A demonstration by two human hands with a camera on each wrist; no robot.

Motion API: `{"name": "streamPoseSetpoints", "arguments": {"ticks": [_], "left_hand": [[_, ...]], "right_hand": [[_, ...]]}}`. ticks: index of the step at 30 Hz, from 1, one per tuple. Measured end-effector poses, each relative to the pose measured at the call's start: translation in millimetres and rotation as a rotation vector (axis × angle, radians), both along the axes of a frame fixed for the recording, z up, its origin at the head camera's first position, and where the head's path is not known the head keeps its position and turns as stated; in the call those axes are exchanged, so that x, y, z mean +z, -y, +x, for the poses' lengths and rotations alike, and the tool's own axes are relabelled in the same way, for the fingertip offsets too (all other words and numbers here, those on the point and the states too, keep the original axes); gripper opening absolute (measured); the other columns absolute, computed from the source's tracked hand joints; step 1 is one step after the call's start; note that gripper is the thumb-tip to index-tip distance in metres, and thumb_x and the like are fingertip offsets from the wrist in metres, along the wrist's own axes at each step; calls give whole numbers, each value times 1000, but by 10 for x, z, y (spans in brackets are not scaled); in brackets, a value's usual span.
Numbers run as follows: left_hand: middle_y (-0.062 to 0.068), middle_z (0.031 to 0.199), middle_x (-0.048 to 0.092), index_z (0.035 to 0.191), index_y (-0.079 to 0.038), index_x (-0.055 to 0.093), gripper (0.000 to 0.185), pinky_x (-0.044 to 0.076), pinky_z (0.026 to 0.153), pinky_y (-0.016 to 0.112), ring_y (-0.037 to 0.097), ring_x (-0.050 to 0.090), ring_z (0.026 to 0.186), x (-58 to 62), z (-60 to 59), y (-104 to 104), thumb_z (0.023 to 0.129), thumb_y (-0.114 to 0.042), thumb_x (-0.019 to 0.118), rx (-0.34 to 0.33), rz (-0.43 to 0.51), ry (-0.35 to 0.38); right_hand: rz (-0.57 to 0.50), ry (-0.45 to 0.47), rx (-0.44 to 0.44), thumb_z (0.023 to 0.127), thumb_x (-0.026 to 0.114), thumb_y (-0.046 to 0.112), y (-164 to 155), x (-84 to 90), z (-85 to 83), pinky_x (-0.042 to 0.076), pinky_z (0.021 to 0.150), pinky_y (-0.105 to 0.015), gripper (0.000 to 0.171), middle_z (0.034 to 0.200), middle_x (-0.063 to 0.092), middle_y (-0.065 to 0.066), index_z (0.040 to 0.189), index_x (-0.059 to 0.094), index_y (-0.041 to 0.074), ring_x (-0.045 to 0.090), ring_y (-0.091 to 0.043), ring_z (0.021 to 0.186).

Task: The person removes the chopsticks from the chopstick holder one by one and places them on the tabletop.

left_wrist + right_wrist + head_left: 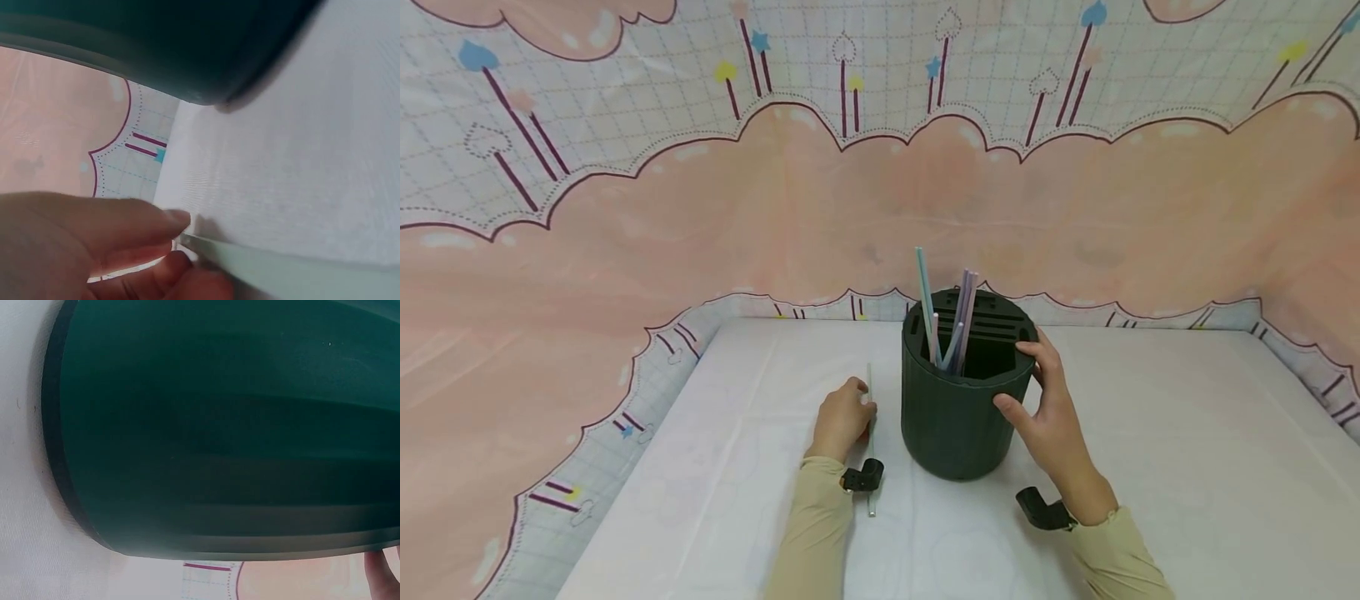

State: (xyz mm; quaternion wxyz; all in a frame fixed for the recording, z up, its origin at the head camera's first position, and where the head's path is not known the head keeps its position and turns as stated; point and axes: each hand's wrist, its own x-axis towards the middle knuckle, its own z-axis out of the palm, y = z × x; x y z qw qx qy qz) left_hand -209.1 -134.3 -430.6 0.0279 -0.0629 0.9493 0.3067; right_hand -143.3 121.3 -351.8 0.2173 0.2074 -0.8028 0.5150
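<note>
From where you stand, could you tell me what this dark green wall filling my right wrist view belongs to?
Observer: It is a round green holder standing on the white table, with the right hand curled round its rim.
Operator: Thank you; is anything inside it?
Observer: Yes, several straws stand upright in it.
Operator: And where is the other hand, please?
Observer: The left hand pinches one more straw lying flat on the table, left of the holder.

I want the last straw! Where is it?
In the head view, the straw lies on the table, just left of the holder, with the left hand pinching it.
</note>
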Motion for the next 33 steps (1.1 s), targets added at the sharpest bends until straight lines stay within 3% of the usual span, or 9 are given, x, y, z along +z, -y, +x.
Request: {"name": "streamPoseSetpoints", "arguments": {"ticks": [8,11,24,29,33], "left_hand": [[7,89,64,115,-13,55,40,44,59,38,21,56,72,127,32,77,86,-40,52,-19,-104,78],[3,88,64,116,-15,56,40,45,61,37,20,58,75,240,65,103,87,-42,51,-34,-95,41],[-10,88,56,110,-22,59,25,43,62,26,7,53,78,902,271,-121,90,-33,51,-177,83,-497],[-7,98,55,109,-17,59,23,47,67,23,5,51,87,1065,383,-245,90,-27,52,-272,172,-698],[-4,104,53,108,-14,60,25,45,76,25,10,48,95,1127,418,-328,89,-30,54,-367,189,-806]], "right_hand": [[1,-6,-2,82,64,14,11,0,1,20,97,-59,58,145,14,-17,128,31,1,15,-30,132],[-1,-7,2,83,64,14,16,-2,1,21,97,-59,58,145,14,-17,128,31,2,15,-29,132],[4,-11,-4,83,63,14,16,-1,-4,20,97,-59,57,145,14,-16,128,30,2,15,-29,132],[7,6,-13,82,64,12,17,-1,-9,20,98,-59,58,145,14,-16,129,30,3,15,-29,132],[9,11,-17,82,64,11,17,-4,-18,19,97,-59,58,146,13,-15,129,30,3,16,-31,132]]}}
